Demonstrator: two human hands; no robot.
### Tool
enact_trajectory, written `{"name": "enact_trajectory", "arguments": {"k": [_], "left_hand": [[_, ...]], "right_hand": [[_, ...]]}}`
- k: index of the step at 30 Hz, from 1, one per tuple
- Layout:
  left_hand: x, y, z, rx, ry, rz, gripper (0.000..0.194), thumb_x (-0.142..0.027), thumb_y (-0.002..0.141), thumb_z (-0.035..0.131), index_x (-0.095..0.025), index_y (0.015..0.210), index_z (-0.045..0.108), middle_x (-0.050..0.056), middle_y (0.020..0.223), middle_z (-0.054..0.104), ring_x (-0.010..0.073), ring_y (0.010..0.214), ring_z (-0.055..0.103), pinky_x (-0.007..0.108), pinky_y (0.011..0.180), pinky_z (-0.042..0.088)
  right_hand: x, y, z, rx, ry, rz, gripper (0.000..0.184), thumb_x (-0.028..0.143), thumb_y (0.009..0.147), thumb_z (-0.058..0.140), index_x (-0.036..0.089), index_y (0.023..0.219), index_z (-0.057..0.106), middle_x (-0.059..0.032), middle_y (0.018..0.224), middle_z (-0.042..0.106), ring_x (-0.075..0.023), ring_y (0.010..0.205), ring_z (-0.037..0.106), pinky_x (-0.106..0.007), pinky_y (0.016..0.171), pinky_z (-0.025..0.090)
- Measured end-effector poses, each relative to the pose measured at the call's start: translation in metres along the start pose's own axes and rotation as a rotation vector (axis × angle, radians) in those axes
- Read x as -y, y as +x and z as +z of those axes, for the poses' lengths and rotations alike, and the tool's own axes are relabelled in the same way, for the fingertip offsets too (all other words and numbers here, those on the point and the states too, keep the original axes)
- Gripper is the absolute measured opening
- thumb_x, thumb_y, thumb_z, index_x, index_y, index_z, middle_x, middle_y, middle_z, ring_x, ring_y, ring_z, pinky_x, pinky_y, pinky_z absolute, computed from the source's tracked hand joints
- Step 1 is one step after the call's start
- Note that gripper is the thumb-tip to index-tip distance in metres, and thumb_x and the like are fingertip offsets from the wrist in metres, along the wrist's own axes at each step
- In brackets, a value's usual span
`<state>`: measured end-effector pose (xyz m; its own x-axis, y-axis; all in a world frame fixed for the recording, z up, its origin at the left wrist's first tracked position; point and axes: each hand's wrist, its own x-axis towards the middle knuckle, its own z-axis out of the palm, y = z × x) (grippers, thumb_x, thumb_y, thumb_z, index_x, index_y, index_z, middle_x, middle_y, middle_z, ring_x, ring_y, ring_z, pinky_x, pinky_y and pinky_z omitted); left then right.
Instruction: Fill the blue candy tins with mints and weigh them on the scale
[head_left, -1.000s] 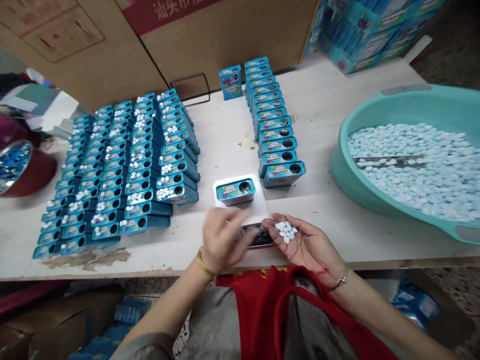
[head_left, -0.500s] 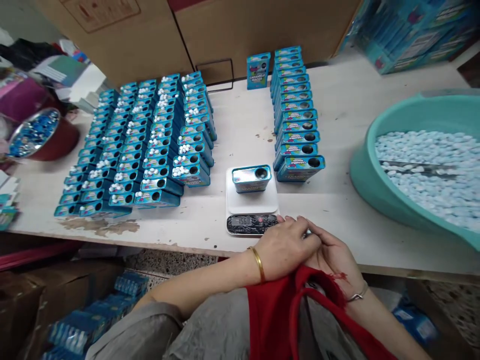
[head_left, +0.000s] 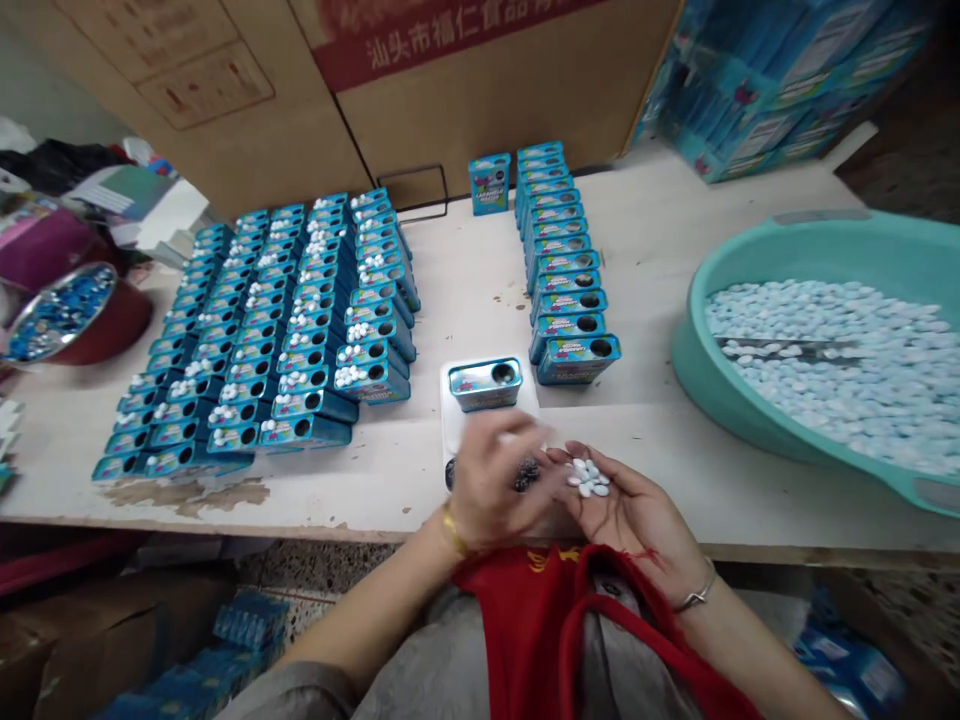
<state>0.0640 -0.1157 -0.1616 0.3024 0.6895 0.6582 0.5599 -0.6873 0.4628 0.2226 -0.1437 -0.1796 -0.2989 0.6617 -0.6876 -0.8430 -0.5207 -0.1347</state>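
Note:
My left hand, with a gold bangle at the wrist, is smeared by motion over the front of the white digital scale. Something small and white shows near its fingers, too blurred to make out. Palm up beside it, my right hand cups several white oval candies. On the scale stands a blue candy tin, its round top hole uncovered. The scale's display is mostly hidden behind my left hand.
Rows of blue tins, many with candies on top, stand at left. Another column of tins is right of the scale. A turquoise basin of candies stands at right, a red-brown bowl far left, a cardboard box behind.
My hands, together before, have come apart. My left hand has moved left over the scale, and my right palm has turned up, showing the candies. The camera view has shifted.

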Motion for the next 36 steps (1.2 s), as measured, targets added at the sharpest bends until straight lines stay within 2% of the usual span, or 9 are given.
{"name": "enact_trajectory", "arguments": {"k": [2,4,7,10,14,26,29,33,36], "left_hand": [[0.028,0.005,-0.010,-0.170,0.095,-0.202,0.070,-0.041,0.073,0.073,-0.019,0.131,0.039,0.013,0.122,0.052,0.0253,0.112,0.051,0.040,0.091,0.045],[0.057,0.009,-0.013,-0.104,0.083,-0.327,0.089,-0.049,0.067,0.076,-0.019,0.138,0.031,0.016,0.130,0.049,0.0284,0.118,0.049,0.043,0.093,0.043],[0.082,0.014,-0.013,0.116,-0.068,-0.314,0.063,-0.047,0.076,0.068,-0.018,0.128,0.045,0.011,0.113,0.062,0.0226,0.100,0.060,0.037,0.084,0.047],[0.073,0.022,-0.020,0.223,0.002,-0.068,0.032,-0.036,0.084,0.060,-0.020,0.112,0.056,0.008,0.103,0.067,0.0205,0.091,0.062,0.037,0.084,0.043],[0.049,0.031,-0.032,0.239,0.295,0.279,0.024,-0.023,0.085,0.056,-0.023,0.109,0.059,0.007,0.109,0.069,0.0234,0.099,0.059,0.045,0.095,0.030],[0.061,0.018,-0.025,0.228,0.304,0.190,0.034,-0.018,0.082,0.055,-0.025,0.115,0.056,0.007,0.107,0.069,0.0222,0.096,0.060,0.044,0.095,0.028],[0.061,0.020,-0.023,0.186,0.193,0.087,0.032,-0.022,0.081,0.059,-0.025,0.113,0.056,0.007,0.109,0.068,0.0220,0.097,0.061,0.044,0.095,0.031],[0.076,0.013,-0.010,0.067,-0.126,-0.279,0.038,-0.032,0.077,0.070,-0.021,0.110,0.053,0.005,0.102,0.065,0.0176,0.090,0.062,0.032,0.081,0.046],[0.090,0.006,0.003,0.013,-0.307,-0.436,0.045,-0.038,0.072,0.074,-0.019,0.105,0.052,0.003,0.096,0.062,0.0151,0.084,0.062,0.026,0.073,0.051]], "right_hand": [[0.000,0.004,0.011,-0.006,-0.036,-0.032,0.020,0.011,0.086,0.047,0.011,0.086,0.068,-0.0107,0.088,0.074,-0.0187,0.089,0.071,-0.031,0.082,0.058],[0.000,0.008,0.022,0.006,-0.071,-0.026,0.019,0.013,0.087,0.049,0.010,0.087,0.068,-0.0132,0.091,0.074,-0.0218,0.095,0.070,-0.034,0.087,0.056],[0.002,0.013,0.037,0.027,-0.103,-0.024,0.020,0.017,0.089,0.049,0.009,0.089,0.067,-0.0132,0.091,0.074,-0.0203,0.092,0.070,-0.032,0.086,0.056],[0.003,0.015,0.047,0.043,-0.080,-0.064,0.020,0.017,0.090,0.048,0.011,0.087,0.067,-0.0093,0.086,0.074,-0.0156,0.084,0.071,-0.029,0.083,0.057],[0.003,0.017,0.057,0.048,-0.009,-0.119,0.018,0.016,0.089,0.049,0.013,0.084,0.066,-0.0059,0.083,0.074,-0.0129,0.077,0.070,-0.028,0.078,0.059],[0.004,0.021,0.051,0.006,0.031,-0.104,0.013,0.010,0.086,0.054,0.012,0.088,0.067,-0.0067,0.092,0.074,-0.0129,0.083,0.070,-0.026,0.081,0.059],[0.005,0.020,0.047,0.043,0.029,-0.107,0.012,0.011,0.085,0.056,0.011,0.089,0.067,-0.0081,0.092,0.074,-0.0144,0.084,0.070,-0.027,0.083,0.058],[0.008,0.018,0.036,0.066,-0.039,-0.101,0.013,0.012,0.081,0.060,0.008,0.092,0.067,-0.0131,0.091,0.073,-0.0202,0.092,0.070,-0.028,0.087,0.056],[0.010,0.016,0.025,0.043,-0.110,-0.108,0.017,0.012,0.084,0.058,0.009,0.098,0.066,-0.0123,0.092,0.074,-0.0203,0.096,0.069,-0.028,0.088,0.056]]}}
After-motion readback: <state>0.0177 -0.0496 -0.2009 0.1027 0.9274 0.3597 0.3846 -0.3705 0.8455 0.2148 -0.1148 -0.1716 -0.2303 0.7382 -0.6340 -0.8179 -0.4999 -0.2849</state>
